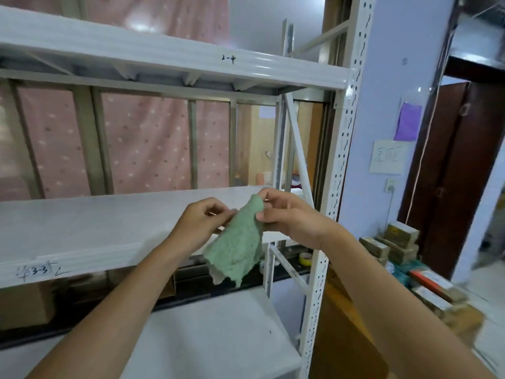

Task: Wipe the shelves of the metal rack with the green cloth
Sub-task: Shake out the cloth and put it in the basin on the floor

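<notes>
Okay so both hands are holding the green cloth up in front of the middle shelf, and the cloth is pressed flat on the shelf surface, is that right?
Not quite. Both the left hand and the right hand do hold the green cloth in front of the middle shelf, but the head view shows it hanging loosely from the fingers in the air, not pressed flat on the shelf.

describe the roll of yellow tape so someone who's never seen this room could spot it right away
Start at the white metal rack and follow its perforated front right upright down past the middle shelf. Behind that upright, just below the right hand, a dark ledge runs along the back. The roll of yellow tape lies there, the only bright yellow ring around.
</notes>
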### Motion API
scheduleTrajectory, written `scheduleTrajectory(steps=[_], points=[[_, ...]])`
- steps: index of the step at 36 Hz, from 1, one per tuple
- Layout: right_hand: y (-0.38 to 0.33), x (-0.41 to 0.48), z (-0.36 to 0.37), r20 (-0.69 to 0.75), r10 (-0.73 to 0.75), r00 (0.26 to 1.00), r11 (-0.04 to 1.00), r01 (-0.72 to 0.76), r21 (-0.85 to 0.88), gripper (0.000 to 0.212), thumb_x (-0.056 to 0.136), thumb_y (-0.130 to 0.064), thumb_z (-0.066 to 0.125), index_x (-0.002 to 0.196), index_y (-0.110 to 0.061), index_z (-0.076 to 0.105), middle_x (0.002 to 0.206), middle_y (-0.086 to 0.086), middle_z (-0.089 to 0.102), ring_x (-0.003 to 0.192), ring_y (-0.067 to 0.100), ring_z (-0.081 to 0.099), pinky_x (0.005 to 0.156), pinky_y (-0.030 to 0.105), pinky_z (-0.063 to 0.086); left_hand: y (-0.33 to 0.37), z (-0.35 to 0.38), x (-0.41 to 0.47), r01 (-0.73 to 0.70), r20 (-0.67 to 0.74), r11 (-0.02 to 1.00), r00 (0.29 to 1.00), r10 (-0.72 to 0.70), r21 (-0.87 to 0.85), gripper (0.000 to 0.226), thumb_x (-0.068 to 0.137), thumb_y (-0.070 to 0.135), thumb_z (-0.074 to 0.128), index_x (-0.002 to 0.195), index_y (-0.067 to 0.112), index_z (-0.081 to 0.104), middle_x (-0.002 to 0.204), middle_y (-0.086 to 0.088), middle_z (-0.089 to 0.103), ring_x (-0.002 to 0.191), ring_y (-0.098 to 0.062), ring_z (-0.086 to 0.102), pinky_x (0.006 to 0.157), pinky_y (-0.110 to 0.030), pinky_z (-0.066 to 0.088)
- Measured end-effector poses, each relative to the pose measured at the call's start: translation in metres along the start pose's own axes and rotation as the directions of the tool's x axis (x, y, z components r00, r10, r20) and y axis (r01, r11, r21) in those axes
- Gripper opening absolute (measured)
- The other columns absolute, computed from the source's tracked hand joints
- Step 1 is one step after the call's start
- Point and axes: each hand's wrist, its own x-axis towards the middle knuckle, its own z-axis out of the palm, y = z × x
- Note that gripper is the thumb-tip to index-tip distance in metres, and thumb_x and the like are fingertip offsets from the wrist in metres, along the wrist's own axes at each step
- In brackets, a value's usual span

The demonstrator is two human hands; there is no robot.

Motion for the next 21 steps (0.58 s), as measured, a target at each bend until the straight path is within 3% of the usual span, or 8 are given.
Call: scheduleTrajectory(steps=[3,5,9,12,15,17,21], points=[[0.004,-0.018,-0.010,-0.110,-0.002,0.994,1.000,-0.001,-0.028,0.018,0.092,0.002,0.059,0.108,-0.004,0.054,0.100,0.013,0.062,0.099,0.030,0.060,0.097,0.049,0.047,0.002,0.017,-0.002,0.121,0.192,0.959,0.979,-0.073,-0.255,0.043,0.086,0.049,0.070,0.094,0.008,0.075,0.088,-0.001,0.074,0.084,-0.012,0.069,0.080,-0.033,0.052],[0.007,-0.032,-0.016,-0.183,-0.005,0.983,0.999,-0.005,-0.054,0.015,0.090,0.002,0.061,0.102,-0.005,0.055,0.098,0.011,0.064,0.099,0.030,0.060,0.098,0.051,0.045,0.000,0.031,-0.001,0.165,0.338,0.942,0.939,-0.059,-0.292,0.057,0.075,0.061,0.078,0.106,0.013,0.075,0.104,-0.006,0.075,0.098,-0.019,0.070,0.090,-0.040,0.052],[0.011,-0.065,-0.031,-0.345,-0.018,0.938,0.989,-0.035,-0.145,0.015,0.088,0.008,0.065,0.096,-0.002,0.058,0.100,0.020,0.062,0.097,0.033,0.061,0.097,0.056,0.048,0.001,0.069,0.002,0.129,0.489,0.971,0.872,-0.016,-0.199,0.044,0.075,0.040,0.086,0.114,0.023,0.072,0.111,-0.002,0.076,0.106,-0.019,0.072,0.094,-0.037,0.057],[0.014,-0.095,-0.041,-0.451,-0.009,0.893,0.972,-0.097,-0.212,0.017,0.087,0.012,0.066,0.098,0.003,0.058,0.099,0.023,0.063,0.093,0.033,0.062,0.094,0.059,0.049,0.004,0.107,0.004,0.059,0.489,0.983,0.872,0.033,-0.172,0.034,0.079,0.020,0.084,0.112,0.021,0.073,0.106,-0.002,0.078,0.100,-0.018,0.074,0.088,-0.033,0.060],[0.016,-0.128,-0.057,-0.551,0.004,0.834,0.943,-0.187,-0.276,0.017,0.086,0.004,0.072,0.093,0.001,0.057,0.098,0.020,0.069,0.090,0.038,0.068,0.087,0.056,0.056,0.006,0.146,0.005,0.015,0.471,0.986,0.880,0.067,-0.168,0.030,0.081,0.012,0.083,0.108,0.019,0.074,0.099,-0.002,0.078,0.094,-0.016,0.075,0.082,-0.029,0.061],[0.016,-0.150,-0.070,-0.605,0.018,0.796,0.902,-0.274,-0.334,0.021,0.086,-0.006,0.076,0.095,0.000,0.058,0.100,0.015,0.072,0.092,0.040,0.070,0.080,0.059,0.058,0.009,0.172,0.005,-0.004,0.477,0.985,0.874,0.087,-0.171,0.029,0.079,0.010,0.084,0.105,0.018,0.075,0.096,-0.001,0.078,0.088,-0.010,0.074,0.076,-0.023,0.058],[0.012,-0.191,-0.097,-0.717,-0.017,0.697,0.718,-0.491,-0.493,0.019,0.083,-0.022,0.080,0.091,-0.015,0.064,0.094,-0.001,0.072,0.083,0.023,0.073,0.062,0.049,0.062,0.019,0.221,0.003,-0.017,0.523,0.984,0.846,0.108,-0.176,0.022,0.079,0.014,0.085,0.095,0.026,0.076,0.089,0.007,0.077,0.082,-0.002,0.073,0.067,-0.016,0.057]])
